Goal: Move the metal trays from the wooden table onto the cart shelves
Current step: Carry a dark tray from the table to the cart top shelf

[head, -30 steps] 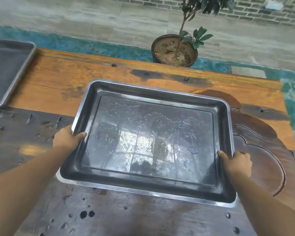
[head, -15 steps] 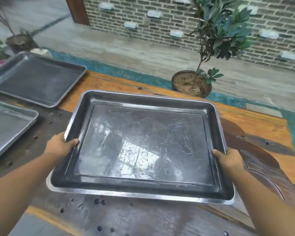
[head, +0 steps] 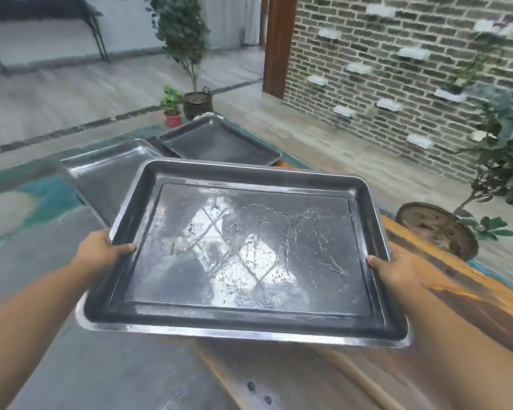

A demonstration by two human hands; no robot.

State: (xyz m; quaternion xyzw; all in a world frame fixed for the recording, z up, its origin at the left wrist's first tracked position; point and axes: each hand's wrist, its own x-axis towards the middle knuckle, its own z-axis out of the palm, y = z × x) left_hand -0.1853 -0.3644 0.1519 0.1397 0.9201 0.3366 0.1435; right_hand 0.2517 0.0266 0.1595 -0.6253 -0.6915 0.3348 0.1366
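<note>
While a second ago the metal tray (head: 249, 247) hung low over the worktop (head: 471, 309), it now rides higher and has swung left, both side rims clasped by the left hand (head: 101, 250) and right hand (head: 397, 270), thumbs on top; the carry seems under way. Fingers underneath are hidden, no cart shows, and two more trays (head: 216, 140) wait far left
</note>
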